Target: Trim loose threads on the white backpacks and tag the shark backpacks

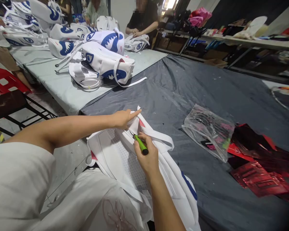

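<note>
A white backpack [175, 179] with a dotted mesh back panel and a blue patch lies at the table's edge, against my lap. My left hand [124, 119] pinches its top edge near a strap end, with the index finger stretched along the fabric. In my right hand [148, 157] is a small green-handled tool [141, 145] with a black butt end. Its thin metal tip points at the white fabric just below my left hand; what the tip touches is too small to tell. A white webbing strap [162, 136] loops out beside my right fingers.
White backpacks [103, 61] with blue shark faces are piled on the pale table ahead. Dark sheeting [173, 86] covers my table. A clear plastic bag [208, 131] and shiny red packaging [260, 178] lie rightward. People stand behind the pile; a red stool [4, 75] is at left.
</note>
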Available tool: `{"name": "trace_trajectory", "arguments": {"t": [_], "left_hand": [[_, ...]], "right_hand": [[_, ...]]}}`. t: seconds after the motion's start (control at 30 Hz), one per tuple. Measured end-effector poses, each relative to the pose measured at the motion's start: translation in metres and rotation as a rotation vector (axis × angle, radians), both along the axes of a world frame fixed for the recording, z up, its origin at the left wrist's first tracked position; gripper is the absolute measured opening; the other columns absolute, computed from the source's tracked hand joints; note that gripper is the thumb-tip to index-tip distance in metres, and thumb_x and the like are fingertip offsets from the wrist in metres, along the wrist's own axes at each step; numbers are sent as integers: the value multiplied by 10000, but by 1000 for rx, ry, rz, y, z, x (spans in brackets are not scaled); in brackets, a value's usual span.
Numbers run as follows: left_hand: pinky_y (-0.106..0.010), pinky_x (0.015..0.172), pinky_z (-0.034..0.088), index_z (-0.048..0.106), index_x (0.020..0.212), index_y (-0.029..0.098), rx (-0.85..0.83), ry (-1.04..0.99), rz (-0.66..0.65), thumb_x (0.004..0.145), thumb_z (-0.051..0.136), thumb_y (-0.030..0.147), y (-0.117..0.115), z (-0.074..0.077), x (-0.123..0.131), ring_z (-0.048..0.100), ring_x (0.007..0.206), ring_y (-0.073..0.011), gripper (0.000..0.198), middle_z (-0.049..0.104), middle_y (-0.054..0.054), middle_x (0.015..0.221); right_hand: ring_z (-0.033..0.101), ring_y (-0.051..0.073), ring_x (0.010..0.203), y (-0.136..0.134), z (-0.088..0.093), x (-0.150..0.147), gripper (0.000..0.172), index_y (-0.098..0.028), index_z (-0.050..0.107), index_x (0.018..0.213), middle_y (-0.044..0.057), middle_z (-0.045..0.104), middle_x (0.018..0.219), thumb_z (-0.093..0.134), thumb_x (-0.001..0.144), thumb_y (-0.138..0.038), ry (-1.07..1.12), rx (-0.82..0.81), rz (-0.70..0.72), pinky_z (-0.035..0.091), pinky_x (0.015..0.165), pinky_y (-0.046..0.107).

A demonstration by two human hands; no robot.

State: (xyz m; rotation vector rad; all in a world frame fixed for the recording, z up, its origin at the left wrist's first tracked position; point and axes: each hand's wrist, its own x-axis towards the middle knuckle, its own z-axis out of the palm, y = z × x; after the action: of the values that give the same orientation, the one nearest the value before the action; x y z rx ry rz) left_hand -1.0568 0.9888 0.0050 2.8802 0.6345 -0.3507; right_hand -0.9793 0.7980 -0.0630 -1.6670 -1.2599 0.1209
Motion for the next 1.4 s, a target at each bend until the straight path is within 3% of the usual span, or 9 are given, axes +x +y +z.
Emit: {"name": "trace_trajectory", "arguments": {"t": [0.2, 0.33, 0.47, 0.6, 0.83, 1.1, 1.23, 1.4], "left_hand": [[-321, 891, 504, -83, 1572, 323, -68, -1, -20, 832, 617, 215, 4, -4, 0, 617, 1160, -277, 1023, 300, -161, 1536], [-289, 907, 497, -118, 1564, 313, -162, 30, -76, 814, 622, 217, 16, -8, 5, 605, 1173, -249, 1058, 293, -156, 1529], [-271, 914, 488, -156, 1549, 341, -234, 56, -84, 819, 597, 222, 27, -13, 10, 580, 1198, -229, 1055, 268, -134, 1536], [-293, 914, 489, -168, 1541, 363, -282, 65, -80, 820, 581, 220, 32, -18, 14, 578, 1183, -233, 1049, 270, -120, 1531], [-301, 868, 496, -148, 1547, 374, -324, 88, -61, 799, 561, 185, 32, -12, 18, 606, 1079, -216, 1048, 280, -120, 1528], [-284, 927, 464, -102, 1557, 364, -305, 103, -44, 794, 613, 221, 39, -9, 23, 585, 1167, -231, 1056, 393, -96, 1492], [-287, 999, 427, -178, 1551, 272, -295, 146, -7, 755, 695, 265, 42, -5, 29, 474, 1339, -263, 1181, 364, -122, 1564], [-287, 1003, 432, -186, 1550, 280, -312, 141, 1, 760, 696, 261, 46, -7, 30, 462, 1365, -261, 1184, 302, -130, 1606]], "right_hand": [[654, 246, 1151, 0, 3, 1, 177, -194, 667, 1057, 144, 690, 1212, 603, 904, -256, -13, 6, 38, 529, 1003, 432], [645, 234, 1177, 7, 11, -1, 219, -196, 696, 1102, 121, 698, 1221, 604, 914, -263, 36, -12, 56, 527, 1025, 410], [701, 217, 1072, 19, 14, 2, 221, -196, 722, 1064, 85, 746, 1122, 563, 914, -232, 38, -90, 99, 564, 964, 356], [732, 228, 954, 18, 13, 8, 265, -191, 704, 1116, 79, 756, 1092, 538, 913, -224, -130, -220, 52, 590, 827, 336], [699, 219, 753, 12, 13, 6, 278, -187, 667, 1149, 72, 766, 1009, 522, 912, -200, -350, -263, -12, 512, 727, 354], [645, 190, 702, 17, 13, 4, 247, -194, 656, 1116, 50, 759, 950, 525, 906, -185, -258, -206, 5, 451, 712, 325], [590, 161, 629, 16, 11, 6, 234, -204, 664, 1069, 7, 736, 837, 543, 876, -152, -211, -215, 42, 417, 673, 303], [584, 151, 605, 21, 7, 8, 212, -211, 675, 1041, -15, 708, 733, 552, 875, -167, -154, -190, 65, 400, 658, 287]]}}
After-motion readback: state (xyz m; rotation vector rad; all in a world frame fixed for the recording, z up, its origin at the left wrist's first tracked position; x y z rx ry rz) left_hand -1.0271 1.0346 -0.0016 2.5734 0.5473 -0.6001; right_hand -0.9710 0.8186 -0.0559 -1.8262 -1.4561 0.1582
